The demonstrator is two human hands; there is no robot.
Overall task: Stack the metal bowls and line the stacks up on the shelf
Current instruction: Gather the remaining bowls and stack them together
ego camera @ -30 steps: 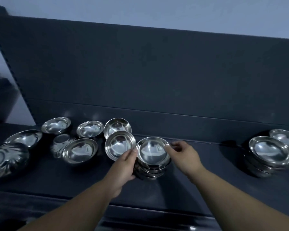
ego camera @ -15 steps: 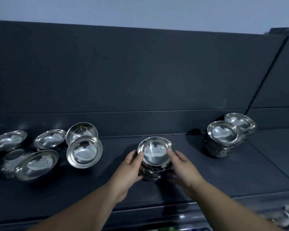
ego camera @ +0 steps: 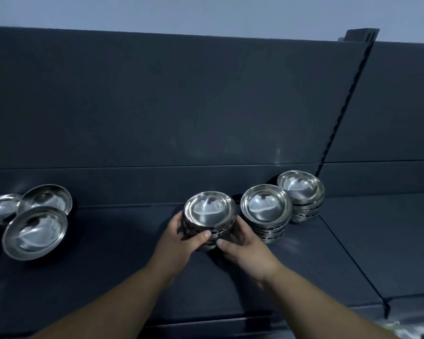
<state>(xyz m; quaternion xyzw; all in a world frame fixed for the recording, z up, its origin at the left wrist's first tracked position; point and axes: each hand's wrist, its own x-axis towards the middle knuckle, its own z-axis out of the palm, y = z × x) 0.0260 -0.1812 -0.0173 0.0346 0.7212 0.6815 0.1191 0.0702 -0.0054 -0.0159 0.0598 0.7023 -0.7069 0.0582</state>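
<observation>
Bowl stack (ego camera: pixel 209 217), fingers (ego camera: pixel 202 235) wrapped round it

Round polished silver metal bowls (ego camera: pixel 209 210), mirror-glossy and smooth, sit on a dark grey matt shelf (ego camera: pixel 353 253), its back panel (ego camera: pixel 157 99) at twelve o'clock equally dull.

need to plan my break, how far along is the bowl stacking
Done: two stacks stand side by side at the right of the shelf. In hand: the left hand and right hand hold a third stack close beside them. Left: loose bowls on the left, at least three in view.
</observation>
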